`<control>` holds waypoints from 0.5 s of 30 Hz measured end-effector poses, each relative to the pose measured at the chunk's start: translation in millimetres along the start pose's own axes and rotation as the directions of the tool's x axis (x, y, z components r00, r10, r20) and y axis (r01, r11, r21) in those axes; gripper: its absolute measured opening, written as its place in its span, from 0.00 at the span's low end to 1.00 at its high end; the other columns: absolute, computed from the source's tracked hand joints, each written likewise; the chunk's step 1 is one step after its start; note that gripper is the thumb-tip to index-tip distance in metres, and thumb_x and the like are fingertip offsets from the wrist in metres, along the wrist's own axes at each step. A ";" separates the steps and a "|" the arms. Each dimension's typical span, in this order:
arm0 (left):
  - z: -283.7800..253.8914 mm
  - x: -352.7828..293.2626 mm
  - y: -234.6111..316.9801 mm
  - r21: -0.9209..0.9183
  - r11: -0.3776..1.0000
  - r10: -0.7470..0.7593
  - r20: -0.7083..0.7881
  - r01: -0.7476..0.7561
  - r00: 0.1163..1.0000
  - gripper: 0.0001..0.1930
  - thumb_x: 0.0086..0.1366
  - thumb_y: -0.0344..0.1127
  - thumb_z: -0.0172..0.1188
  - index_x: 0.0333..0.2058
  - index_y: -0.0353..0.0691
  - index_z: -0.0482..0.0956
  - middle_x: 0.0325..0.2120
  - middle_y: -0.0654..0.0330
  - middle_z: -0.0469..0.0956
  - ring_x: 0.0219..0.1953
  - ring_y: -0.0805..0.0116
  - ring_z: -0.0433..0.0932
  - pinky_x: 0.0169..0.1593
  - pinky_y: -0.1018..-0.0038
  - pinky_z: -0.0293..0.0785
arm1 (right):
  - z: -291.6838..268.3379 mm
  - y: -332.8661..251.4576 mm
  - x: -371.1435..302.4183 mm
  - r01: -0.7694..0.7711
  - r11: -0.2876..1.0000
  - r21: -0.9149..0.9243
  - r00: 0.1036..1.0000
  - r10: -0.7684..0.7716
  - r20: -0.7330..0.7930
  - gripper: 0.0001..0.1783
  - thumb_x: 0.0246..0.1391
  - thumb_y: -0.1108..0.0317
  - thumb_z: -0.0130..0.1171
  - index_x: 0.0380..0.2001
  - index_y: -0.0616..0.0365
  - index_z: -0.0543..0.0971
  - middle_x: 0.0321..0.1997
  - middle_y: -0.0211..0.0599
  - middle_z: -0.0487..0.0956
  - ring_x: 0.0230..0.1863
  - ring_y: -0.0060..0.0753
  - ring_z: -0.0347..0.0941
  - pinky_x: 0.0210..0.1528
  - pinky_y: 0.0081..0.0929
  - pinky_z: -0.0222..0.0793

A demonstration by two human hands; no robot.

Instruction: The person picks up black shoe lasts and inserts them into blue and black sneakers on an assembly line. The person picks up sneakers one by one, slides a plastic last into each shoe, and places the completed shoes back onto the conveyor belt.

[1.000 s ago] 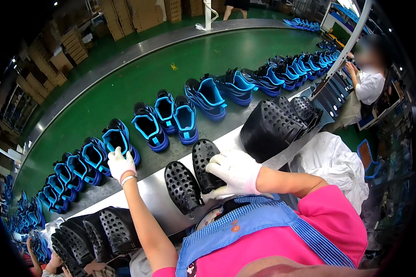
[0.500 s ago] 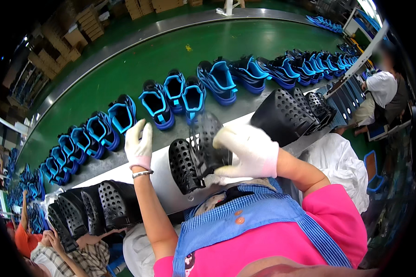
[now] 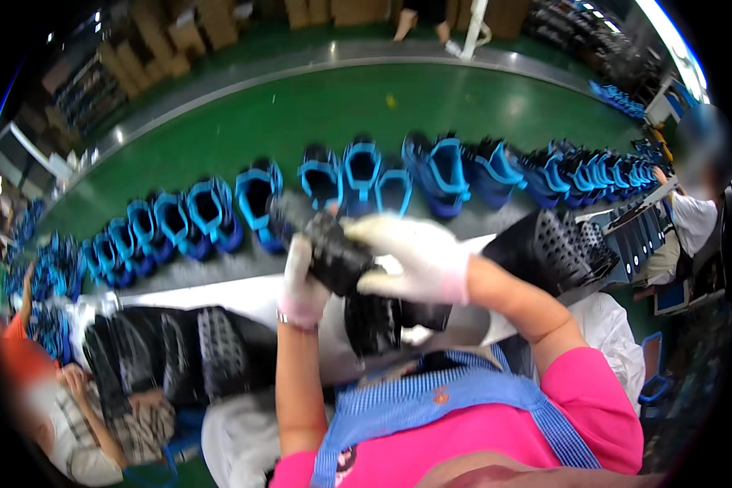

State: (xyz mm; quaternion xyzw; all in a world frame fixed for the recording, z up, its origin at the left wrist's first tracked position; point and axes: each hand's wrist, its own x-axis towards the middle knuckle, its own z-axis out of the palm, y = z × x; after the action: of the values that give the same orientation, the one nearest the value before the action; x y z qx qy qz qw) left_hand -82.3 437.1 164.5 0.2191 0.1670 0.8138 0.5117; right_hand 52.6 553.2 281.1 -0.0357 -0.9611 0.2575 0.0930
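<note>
My left hand, in a white glove, grips the near-left side of a black shoe-shaped piece, blurred by motion. White-gloved too, my right hand holds that piece from the right, fingers over its top. The piece is tilted, raised above a pale metal bar. Under my right hand stands a black moulded form at the bar, its upper part partly covered. Just beyond my hands are black and blue shoes with bright blue linings, the closest being one behind the piece.
A long row of similar shoes lines the green conveyor belt. Perforated black forms stand left, more right. Co-workers sit at both sides, one in a white shirt. White cloth hangs at right.
My right hand has lifted the black piece up and left from beside the standing form. My left hand has moved right and closed on it. The view has shifted.
</note>
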 end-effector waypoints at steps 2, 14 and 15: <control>-19.4 8.5 -2.7 0.111 0.988 0.100 0.034 -0.103 0.994 0.35 0.65 0.54 0.55 0.62 0.36 0.59 0.53 0.55 0.70 0.55 0.63 0.70 0.60 0.65 0.65 | 6.5 4.7 5.1 -0.039 0.999 -0.020 0.998 0.040 0.041 0.34 0.47 0.53 0.65 0.54 0.60 0.70 0.52 0.50 0.74 0.51 0.49 0.73 0.53 0.36 0.70; -34.4 6.6 -7.5 0.178 0.964 0.236 -0.231 -0.197 0.944 0.18 0.67 0.40 0.57 0.52 0.40 0.66 0.44 0.60 0.74 0.45 0.65 0.75 0.49 0.63 0.76 | 26.9 13.4 27.0 -0.276 0.956 -0.095 0.957 0.283 0.066 0.26 0.51 0.47 0.55 0.39 0.62 0.74 0.35 0.51 0.77 0.39 0.53 0.76 0.42 0.41 0.72; -35.5 9.6 -8.6 0.175 0.964 0.236 -0.215 -0.200 0.948 0.18 0.67 0.40 0.56 0.51 0.40 0.66 0.44 0.60 0.74 0.44 0.65 0.76 0.49 0.64 0.76 | 23.6 12.1 29.5 -0.299 0.951 -0.082 0.948 0.305 0.084 0.25 0.50 0.48 0.55 0.37 0.63 0.75 0.34 0.52 0.77 0.39 0.53 0.76 0.42 0.41 0.71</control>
State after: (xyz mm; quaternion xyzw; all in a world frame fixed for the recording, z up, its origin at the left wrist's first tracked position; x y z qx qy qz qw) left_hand -98.2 447.8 131.9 0.1767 0.2618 0.8707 0.3770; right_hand 19.2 555.6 259.7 -0.1733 -0.9559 0.2371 0.0050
